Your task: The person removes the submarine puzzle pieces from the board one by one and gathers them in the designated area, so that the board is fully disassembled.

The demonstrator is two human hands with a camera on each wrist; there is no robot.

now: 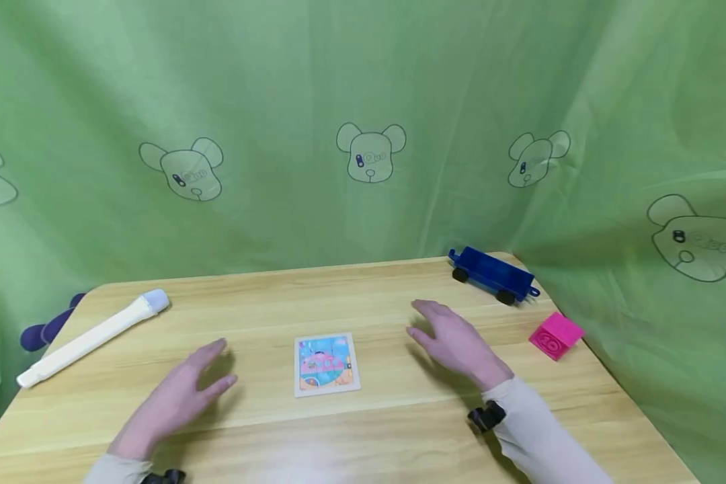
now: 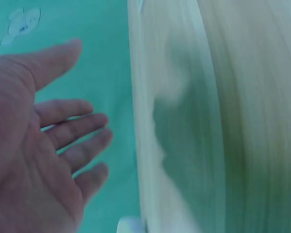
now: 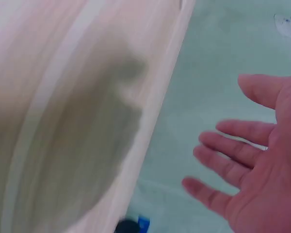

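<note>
A small square picture puzzle [image 1: 327, 364] with a pale frame lies flat on the wooden table between the two hands. To its left hovers my left hand [image 1: 178, 396], fingers relaxed and thumb spread, holding nothing. My right hand [image 1: 456, 339] hangs over the table on the other side, likewise empty with loose fingers. In the left wrist view the left palm [image 2: 34, 160] faces the camera with fingers apart. The right wrist view shows the right fingers [image 3: 228, 167] spread in the same way.
A white microphone-shaped stick [image 1: 93, 339] lies at the table's left edge, with a purple object [image 1: 45, 333] behind it. At the back right stands a blue toy wagon [image 1: 493, 272] with black wheels. A pink block [image 1: 556, 336] sits near the right edge. Green curtain [image 1: 363, 222] surrounds the table.
</note>
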